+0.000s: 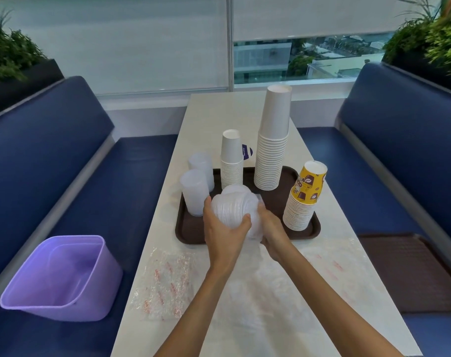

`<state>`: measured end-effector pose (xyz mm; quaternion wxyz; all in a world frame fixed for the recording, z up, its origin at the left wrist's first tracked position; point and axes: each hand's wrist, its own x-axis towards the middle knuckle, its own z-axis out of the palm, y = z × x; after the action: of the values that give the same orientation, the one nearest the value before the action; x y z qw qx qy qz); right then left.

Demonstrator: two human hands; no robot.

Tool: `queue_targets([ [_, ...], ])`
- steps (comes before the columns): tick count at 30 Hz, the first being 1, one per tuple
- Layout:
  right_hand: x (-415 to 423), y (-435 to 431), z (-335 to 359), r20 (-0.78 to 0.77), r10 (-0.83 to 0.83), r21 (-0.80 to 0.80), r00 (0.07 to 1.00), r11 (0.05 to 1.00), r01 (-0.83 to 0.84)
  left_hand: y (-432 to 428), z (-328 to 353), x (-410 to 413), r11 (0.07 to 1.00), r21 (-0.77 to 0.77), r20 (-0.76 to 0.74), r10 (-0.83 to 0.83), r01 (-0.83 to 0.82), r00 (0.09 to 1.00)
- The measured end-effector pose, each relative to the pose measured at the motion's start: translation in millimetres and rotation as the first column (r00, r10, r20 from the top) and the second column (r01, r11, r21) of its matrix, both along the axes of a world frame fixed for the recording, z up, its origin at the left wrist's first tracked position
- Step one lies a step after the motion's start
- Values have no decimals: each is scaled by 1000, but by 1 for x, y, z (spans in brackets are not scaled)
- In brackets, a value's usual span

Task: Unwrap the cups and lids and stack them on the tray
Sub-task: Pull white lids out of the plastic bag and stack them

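- The left hand (225, 229) and right hand (270, 226) each gripped one end of a sideways stack of clear lids (233, 206), fingers curled round it, holding it just above the near middle of the tray (184, 234).
- The lids looked slippery and loosely nested; I judged that a slack squeeze could let the stack fan out and spill over the tray.
- I could not tell whether a thin wrapper clung to the right end; if so, pulling it could drag lids along.
- The yellow cups (305, 199) leaned at the tray's right edge, near the right wrist, so a careless elbow might topple them.
- The tall white cups (272, 143) could tip if the tray were nudged.
- The tray held the tall white cups, the short white cups (231, 161) and the yellow cups, with clear cups (195, 193) at its left edge.
- The purple bin (62, 276) sat on the left bench; the crumpled wrappers (165, 282) lay on the table (245, 114), not in the bin.
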<state>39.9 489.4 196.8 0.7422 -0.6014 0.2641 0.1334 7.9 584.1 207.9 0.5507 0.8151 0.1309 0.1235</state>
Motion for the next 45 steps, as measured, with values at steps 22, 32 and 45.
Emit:
queue_targets([
  [22,-14,-24,11,173,64,434,983,891,-134,22,-7,-1,918,-112,109,-370,382,922],
  [32,-12,-21,8,169,153,361,974,910,-206,29,-11,6,908,-101,76,-400,406,913],
  [45,-10,-23,2,152,197,261,968,937,-232,28,-16,13,876,-217,28,-436,431,900],
])
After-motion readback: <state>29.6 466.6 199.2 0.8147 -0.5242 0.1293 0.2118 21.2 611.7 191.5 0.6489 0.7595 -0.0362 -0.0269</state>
